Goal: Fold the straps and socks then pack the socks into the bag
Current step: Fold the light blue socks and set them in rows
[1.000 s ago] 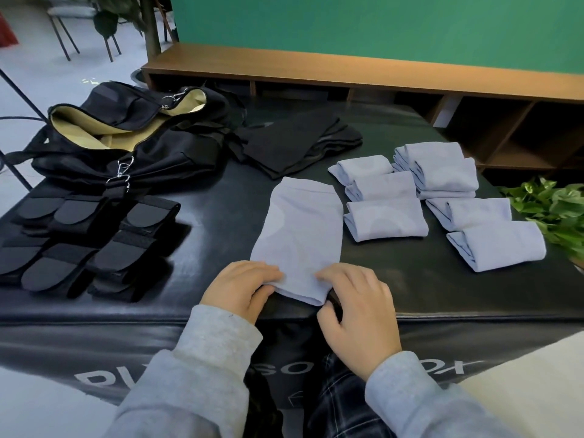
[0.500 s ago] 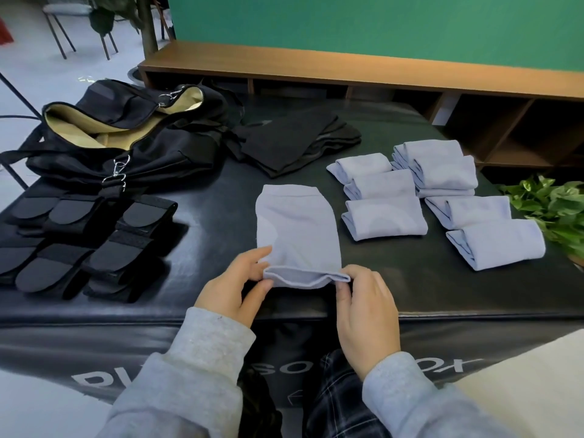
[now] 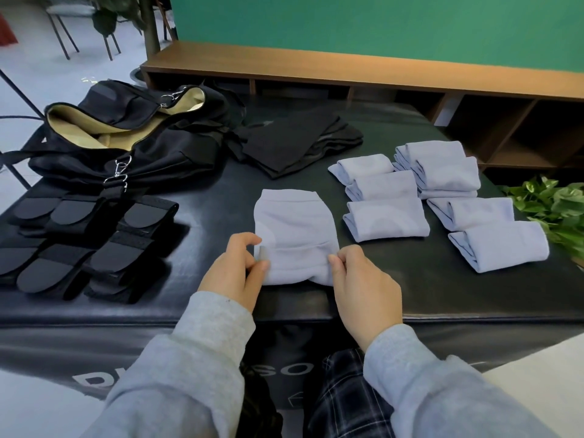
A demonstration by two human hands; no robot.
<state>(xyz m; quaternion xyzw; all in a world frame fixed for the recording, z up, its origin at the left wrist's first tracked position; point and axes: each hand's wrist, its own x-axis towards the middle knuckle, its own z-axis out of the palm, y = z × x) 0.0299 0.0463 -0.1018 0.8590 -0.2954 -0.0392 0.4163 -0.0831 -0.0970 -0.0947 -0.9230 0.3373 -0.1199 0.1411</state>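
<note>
Pinching sock (image 3: pixel 294 229) edges, hands (image 3: pixel 235 273) either side

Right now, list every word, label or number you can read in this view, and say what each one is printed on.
"SO": white letters on the front panel of the black padded table, between the sleeves; the rest of that word is hidden.
"D": a partial white letter at the left of the same panel, cut off by the left sleeve.
No readable text on the bag, straps or socks.
</note>
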